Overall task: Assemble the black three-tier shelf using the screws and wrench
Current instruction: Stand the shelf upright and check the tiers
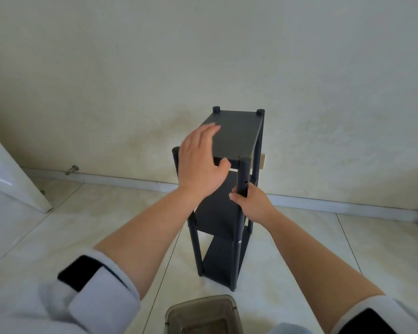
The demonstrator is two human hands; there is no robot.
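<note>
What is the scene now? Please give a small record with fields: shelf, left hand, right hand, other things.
shelf: black three-tier shelf stands upright on the tiled floor near the wall; all three boards are in place
left hand: left hand is open, fingers straight, over the near left part of the top board; contact cannot be told
right hand: right hand grips the near right post below the top board
other things: clear plastic container at the bottom edge, small screws inside; wrench not in view
</note>
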